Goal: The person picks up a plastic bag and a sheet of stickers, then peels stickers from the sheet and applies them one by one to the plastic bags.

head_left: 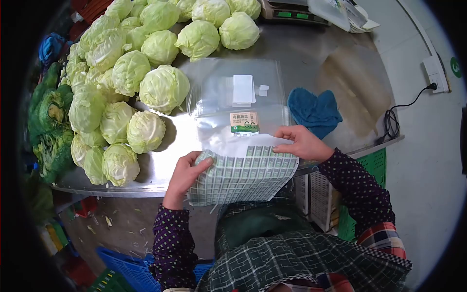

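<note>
A sheet of small green-and-white labels (238, 173) bends between my two hands at the table's front edge. My left hand (187, 175) grips its left side, with the thumb on top of the printed face. At the upper right edge, my right hand (301, 142) pinches the sheet between thumb and fingers; part of the top strip is bare white backing. Just beyond the sheet lies a stack of clear plastic bags (206, 92), with a brown and green printed label (244, 122) and a white paper slip (243, 89) on it.
Several cabbages (164, 88) are piled on the left of the metal table (163, 173). A blue cloth (315, 112) and brown paper (357, 87) lie to the right. A scale (294, 13) stands at the back. Crates (318, 202) sit below; a black cord (391, 119) hangs right.
</note>
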{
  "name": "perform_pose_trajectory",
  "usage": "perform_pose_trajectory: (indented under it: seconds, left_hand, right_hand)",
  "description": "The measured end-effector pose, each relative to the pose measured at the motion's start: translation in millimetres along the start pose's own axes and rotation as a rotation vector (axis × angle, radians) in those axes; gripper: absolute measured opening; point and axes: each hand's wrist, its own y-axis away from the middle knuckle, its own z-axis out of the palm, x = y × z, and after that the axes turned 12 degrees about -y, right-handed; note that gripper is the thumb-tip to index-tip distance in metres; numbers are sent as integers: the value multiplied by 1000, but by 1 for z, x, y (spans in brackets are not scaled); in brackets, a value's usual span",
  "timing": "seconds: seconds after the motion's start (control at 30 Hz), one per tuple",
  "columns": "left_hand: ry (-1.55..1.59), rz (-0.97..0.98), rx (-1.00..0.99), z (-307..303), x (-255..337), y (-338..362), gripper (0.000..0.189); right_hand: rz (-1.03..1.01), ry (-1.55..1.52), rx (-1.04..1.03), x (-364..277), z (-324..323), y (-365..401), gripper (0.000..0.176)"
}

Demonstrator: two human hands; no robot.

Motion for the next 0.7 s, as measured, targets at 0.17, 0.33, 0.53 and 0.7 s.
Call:
perform_pose_trajectory:
  seconds: [0.17,0.33,0.53,0.7]
  left_hand:
    - [480,-40,-11,17,-20,0,11]
    - [497,130,232,43,-13,10,5]
    - [479,29,-40,36,-4,29,11]
    - [294,54,-103,40,2,41,14]
  right_hand:
    - [28,145,-130,-5,-6,-1,26]
    - [105,-15,-189,-23,22,-23,35]
    - [183,-118,-287,-19,15,-33,34]
    - [261,-129,-256,-15,6,-40,36]
